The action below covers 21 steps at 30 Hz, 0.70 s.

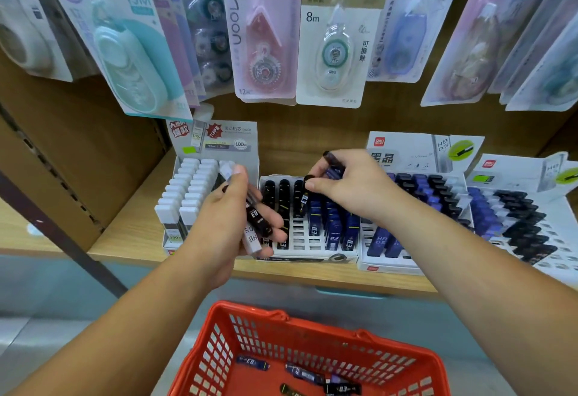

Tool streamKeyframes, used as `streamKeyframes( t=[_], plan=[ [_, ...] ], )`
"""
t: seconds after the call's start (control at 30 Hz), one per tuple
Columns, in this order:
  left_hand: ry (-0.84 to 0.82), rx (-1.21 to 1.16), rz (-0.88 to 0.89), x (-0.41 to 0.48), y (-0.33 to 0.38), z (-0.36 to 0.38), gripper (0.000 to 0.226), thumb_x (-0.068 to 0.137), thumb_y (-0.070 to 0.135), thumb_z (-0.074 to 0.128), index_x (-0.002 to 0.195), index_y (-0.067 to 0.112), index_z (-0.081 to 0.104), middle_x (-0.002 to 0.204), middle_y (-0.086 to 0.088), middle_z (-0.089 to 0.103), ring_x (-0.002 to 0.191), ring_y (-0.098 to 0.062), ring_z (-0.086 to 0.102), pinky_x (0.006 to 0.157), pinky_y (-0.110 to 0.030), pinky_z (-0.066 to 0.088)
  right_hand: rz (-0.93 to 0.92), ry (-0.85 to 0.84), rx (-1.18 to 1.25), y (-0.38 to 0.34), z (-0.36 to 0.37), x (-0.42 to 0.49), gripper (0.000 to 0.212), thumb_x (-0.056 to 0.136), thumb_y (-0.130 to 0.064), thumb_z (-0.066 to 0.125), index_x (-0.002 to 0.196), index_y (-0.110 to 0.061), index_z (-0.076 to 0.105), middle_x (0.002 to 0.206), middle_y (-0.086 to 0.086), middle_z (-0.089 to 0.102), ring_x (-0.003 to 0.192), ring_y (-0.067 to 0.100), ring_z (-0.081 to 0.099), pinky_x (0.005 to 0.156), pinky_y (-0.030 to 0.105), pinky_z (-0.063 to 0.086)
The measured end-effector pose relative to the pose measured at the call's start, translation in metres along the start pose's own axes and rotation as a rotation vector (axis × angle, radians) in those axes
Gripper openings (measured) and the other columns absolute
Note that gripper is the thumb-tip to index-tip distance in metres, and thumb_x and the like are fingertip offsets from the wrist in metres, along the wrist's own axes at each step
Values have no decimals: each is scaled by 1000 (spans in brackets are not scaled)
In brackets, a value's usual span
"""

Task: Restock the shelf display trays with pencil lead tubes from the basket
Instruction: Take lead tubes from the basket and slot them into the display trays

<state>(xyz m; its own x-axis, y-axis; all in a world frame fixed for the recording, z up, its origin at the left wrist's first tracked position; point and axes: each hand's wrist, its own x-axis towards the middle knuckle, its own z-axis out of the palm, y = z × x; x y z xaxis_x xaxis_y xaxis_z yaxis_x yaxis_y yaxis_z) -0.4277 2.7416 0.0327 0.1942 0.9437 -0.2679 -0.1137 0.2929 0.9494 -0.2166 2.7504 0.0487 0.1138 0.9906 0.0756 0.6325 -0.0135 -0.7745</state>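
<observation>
My left hand (228, 217) grips a bundle of lead tubes (257, 217) before the shelf. My right hand (353, 187) pinches navy tubes (334, 170) above the middle display tray (300, 244). Loose tubes (342, 388) lie in the red basket (312, 327) below.

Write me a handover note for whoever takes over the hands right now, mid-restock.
The left hand grips a mixed bunch of tubes in front of the trays.
The right hand pinches dark blue tubes just above the middle tray.
Done: that tray's back rows hold black and blue tubes; several front slots are empty.
The basket below holds a few loose tubes.
Left: slot the held tubes, then empty the basket.
</observation>
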Motion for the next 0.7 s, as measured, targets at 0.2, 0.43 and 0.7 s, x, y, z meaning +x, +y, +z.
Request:
streamKeyframes(
  t=[0.2,0.43,0.7],
  plan=[
    [27,20,22,-2,0,-1,55,106,63,34,96,12,50,63,-16,61,45,-29,55,44,-29,37,-19,-54,-117,4,14,4,11,84,-31,85,84,-25,75,85,-6,70,84,15,66,80,35,57],
    [-55,76,23,-1,-3,-9,34,104,47,56,93,15,52,76,-7,59,53,-19,48,38,-20,21,-34,-122,-256,-1,15,4,12,85,-28,83,81,-23,74,79,-12,69,80,11,65,83,40,59],
    [-189,208,49,-7,-5,-8,26,102,31,63,92,8,54,76,-9,58,49,-14,40,38,-19,20,-49,-108,-570,-8,17,6,24,86,-48,77,71,-32,67,81,-12,67,82,13,63,69,32,52]
  ],
)
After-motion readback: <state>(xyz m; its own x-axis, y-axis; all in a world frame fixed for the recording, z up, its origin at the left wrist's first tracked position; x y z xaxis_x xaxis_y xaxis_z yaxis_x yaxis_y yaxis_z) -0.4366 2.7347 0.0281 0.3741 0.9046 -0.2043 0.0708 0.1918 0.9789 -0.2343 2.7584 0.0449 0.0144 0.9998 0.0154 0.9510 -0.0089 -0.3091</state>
